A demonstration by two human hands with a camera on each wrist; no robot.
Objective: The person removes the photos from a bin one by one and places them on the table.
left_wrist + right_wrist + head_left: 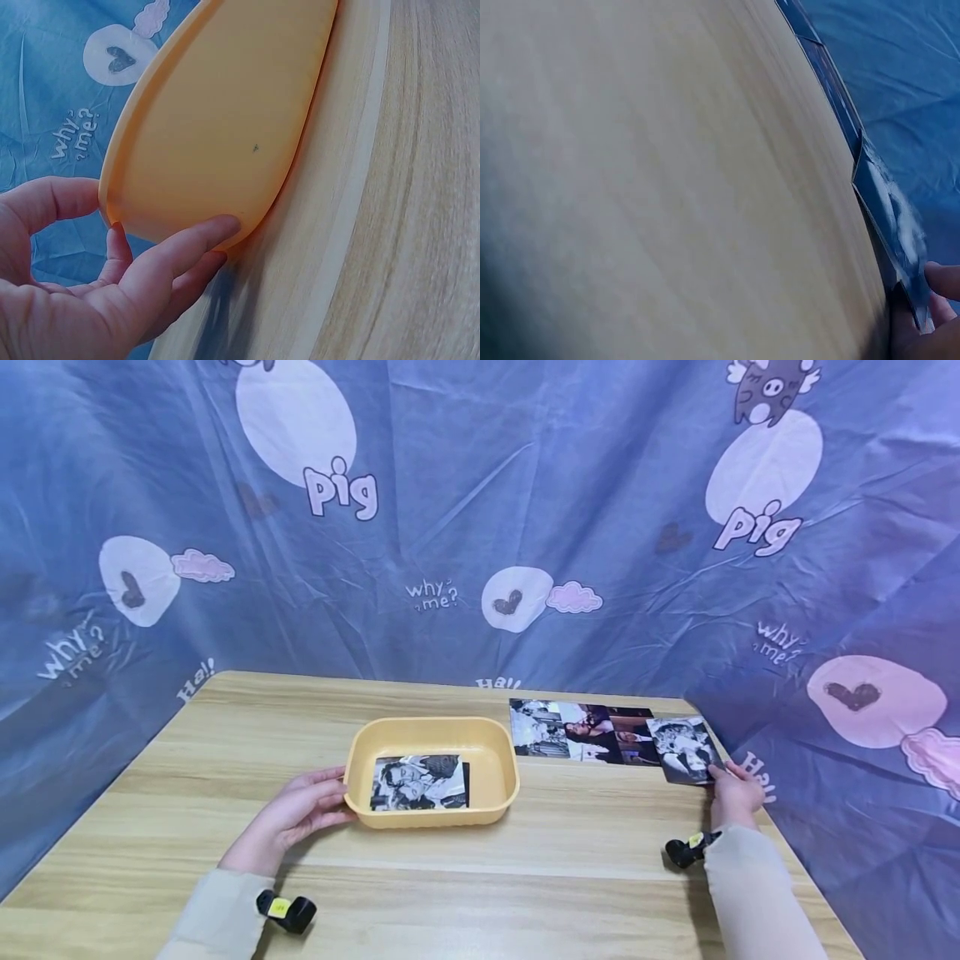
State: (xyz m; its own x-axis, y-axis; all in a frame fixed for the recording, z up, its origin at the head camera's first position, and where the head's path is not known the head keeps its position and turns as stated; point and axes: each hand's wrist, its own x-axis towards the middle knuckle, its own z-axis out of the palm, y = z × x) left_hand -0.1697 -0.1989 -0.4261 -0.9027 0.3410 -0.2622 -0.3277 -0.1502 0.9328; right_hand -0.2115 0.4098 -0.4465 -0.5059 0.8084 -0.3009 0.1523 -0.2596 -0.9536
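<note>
A yellow plastic basin point(431, 722) stands on the table, left of the row of photos. My left hand point(300, 810) grips its left end, with a finger at the rim and other fingers point(187, 251) against the outer wall. Inside the basin lies a black-and-white photo point(420, 782), with a dark edge of another showing beneath it. At the far right, my right hand point(737, 795) pinches the near corner of a black-and-white photo point(681, 748). This photo point(892, 217) looks slightly tilted in the right wrist view and overlaps the row's right end.
Along the table's back edge lie a black-and-white photo point(537, 727), a colour photo point(591, 732) and a dark colour photo point(636, 737), side by side. A blue printed curtain point(450, 510) hangs behind the wooden table point(465, 893) and along its right side.
</note>
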